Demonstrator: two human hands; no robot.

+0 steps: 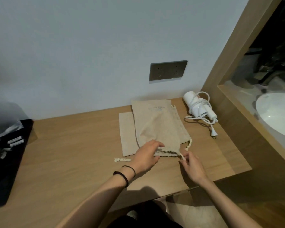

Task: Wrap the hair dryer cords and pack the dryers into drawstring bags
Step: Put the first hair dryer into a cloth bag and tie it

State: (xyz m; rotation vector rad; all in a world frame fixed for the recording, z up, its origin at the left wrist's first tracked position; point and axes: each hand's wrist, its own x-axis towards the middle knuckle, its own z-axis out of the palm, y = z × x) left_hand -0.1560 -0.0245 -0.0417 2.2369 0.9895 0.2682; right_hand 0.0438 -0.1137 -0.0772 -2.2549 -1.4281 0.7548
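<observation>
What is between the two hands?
The head view shows the gathered mouth of the top drawstring bag between the left hand and the right hand, which pinches its drawstring.

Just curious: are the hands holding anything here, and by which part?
Yes, the top bag: the left hand grips its gathered mouth, the right hand pinches its drawstring beside that mouth.

White dryer [198,106] cord-wrapped on its side, beige bags [156,124] stacked beside
</observation>
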